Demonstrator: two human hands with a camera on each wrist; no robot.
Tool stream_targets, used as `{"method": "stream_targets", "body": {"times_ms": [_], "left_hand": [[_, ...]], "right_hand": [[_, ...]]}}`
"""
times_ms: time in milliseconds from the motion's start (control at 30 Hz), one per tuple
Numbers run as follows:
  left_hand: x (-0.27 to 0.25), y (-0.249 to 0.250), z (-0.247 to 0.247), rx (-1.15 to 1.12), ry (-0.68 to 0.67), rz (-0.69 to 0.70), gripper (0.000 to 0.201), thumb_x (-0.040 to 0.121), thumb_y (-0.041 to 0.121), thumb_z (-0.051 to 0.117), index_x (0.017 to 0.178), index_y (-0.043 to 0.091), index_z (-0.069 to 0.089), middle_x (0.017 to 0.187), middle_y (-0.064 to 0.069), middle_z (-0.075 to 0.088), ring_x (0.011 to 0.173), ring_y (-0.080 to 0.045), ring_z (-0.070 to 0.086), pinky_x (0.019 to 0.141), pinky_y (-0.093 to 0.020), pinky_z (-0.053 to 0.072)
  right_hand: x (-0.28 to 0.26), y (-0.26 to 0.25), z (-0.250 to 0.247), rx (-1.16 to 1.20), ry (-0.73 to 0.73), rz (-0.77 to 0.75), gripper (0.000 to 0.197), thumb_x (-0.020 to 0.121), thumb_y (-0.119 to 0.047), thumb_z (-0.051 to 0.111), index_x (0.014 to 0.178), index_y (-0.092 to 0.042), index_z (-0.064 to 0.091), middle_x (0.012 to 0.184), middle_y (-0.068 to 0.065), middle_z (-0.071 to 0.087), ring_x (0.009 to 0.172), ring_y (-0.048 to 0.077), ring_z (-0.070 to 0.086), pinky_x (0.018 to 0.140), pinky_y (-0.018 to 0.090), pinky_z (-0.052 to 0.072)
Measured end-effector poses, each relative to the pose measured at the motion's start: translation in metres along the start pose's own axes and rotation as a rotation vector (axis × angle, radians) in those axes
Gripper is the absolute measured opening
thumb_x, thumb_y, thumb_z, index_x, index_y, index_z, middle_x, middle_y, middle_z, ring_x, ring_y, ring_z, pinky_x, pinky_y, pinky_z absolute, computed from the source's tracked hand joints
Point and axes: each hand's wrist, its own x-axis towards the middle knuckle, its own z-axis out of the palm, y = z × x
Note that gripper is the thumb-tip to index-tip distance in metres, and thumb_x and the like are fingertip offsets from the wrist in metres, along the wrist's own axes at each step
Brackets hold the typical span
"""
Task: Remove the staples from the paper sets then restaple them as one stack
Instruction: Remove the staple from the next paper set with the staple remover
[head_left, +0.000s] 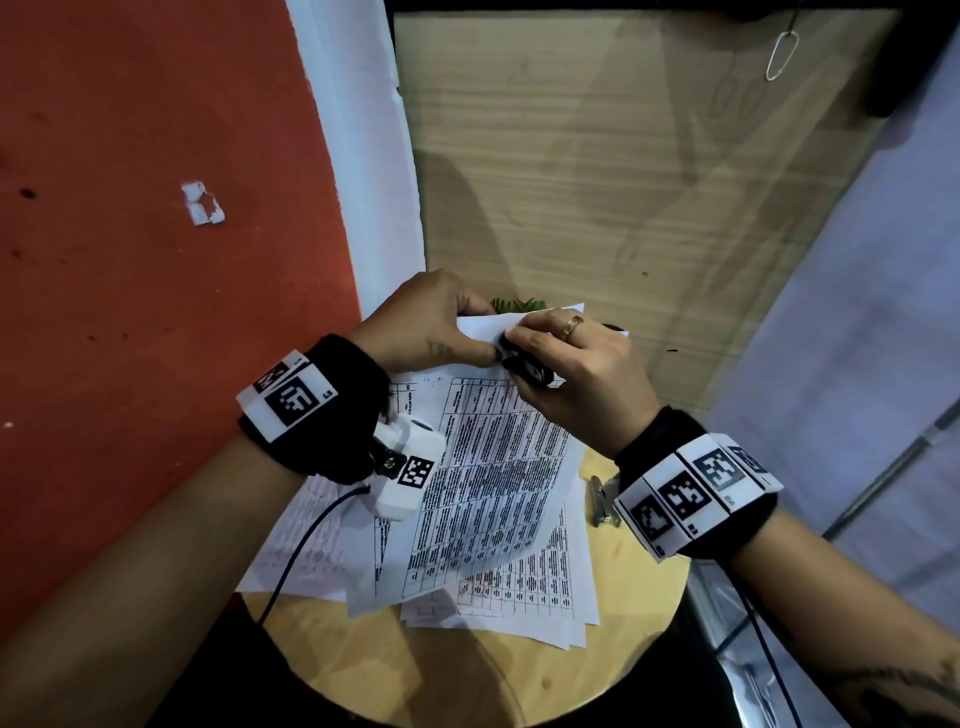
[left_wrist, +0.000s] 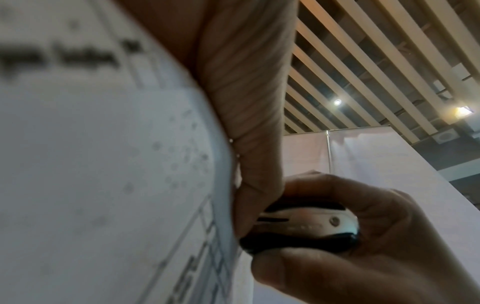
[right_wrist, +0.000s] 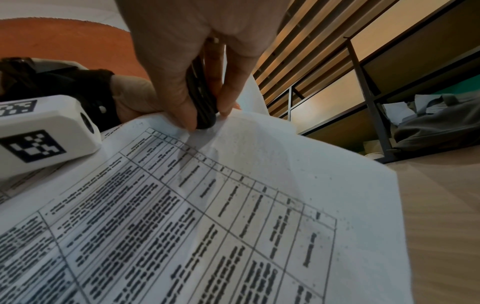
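A printed paper set (head_left: 493, 457) with a dense table is lifted off the round wooden table (head_left: 639, 613). My left hand (head_left: 441, 327) pinches its top corner (head_left: 480, 327) between thumb and fingers. My right hand (head_left: 566, 358) grips a black staple remover (head_left: 524, 364), its tip pressed against that same corner. The left wrist view shows the remover (left_wrist: 306, 226), black with a white side, held right beside my left thumb (left_wrist: 259, 185). Seen from the right wrist, the remover (right_wrist: 202, 98) touches the sheet's top edge (right_wrist: 233, 131). More printed sheets (head_left: 519, 587) lie underneath on the table.
A metal stapler (head_left: 602, 501) lies on the table by my right wrist. A small green plant (head_left: 519, 304) shows behind the lifted corner. An orange wall (head_left: 156, 208) stands at the left and a wooden panel (head_left: 623, 182) behind. A grey bag (right_wrist: 436, 123) sits on a shelf.
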Motion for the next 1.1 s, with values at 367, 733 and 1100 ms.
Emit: {"method": "stream_targets", "body": {"times_ms": [367,733,1100], "left_hand": [[-0.004,-0.004,-0.001,-0.239,-0.093,-0.058,0.018,0.069,0.012,0.080,0.081,0.002,0.073,0.065,0.001,0.059,0.062,-0.007,0.049,0.059,-0.024,0.035],[-0.007,0.002,-0.004,-0.416,-0.148,-0.060,0.014,0.079,0.002,0.070,0.076,0.015,0.071,0.061,0.012,0.068,0.058,0.004,0.059,0.056,-0.009,0.044],[-0.004,-0.010,0.002,-0.338,0.034,-0.067,0.016,0.081,0.008,0.071,0.068,0.016,0.068,0.054,0.014,0.061,0.052,0.004,0.052,0.055,-0.015,0.042]], "right_hand": [[0.015,0.004,-0.009,-0.021,-0.161,-0.136,0.027,0.072,-0.021,0.058,0.083,0.000,0.069,0.082,0.015,0.068,0.059,0.030,0.064,0.046,0.029,0.051],[0.022,0.006,-0.023,0.006,-0.220,-0.168,0.023,0.070,-0.019,0.068,0.082,0.001,0.069,0.081,0.015,0.069,0.059,0.031,0.065,0.047,0.029,0.052],[0.001,0.013,-0.017,0.190,0.003,0.176,0.026,0.075,-0.018,0.070,0.092,0.002,0.069,0.092,0.013,0.067,0.085,0.016,0.060,0.078,0.017,0.045]]}}
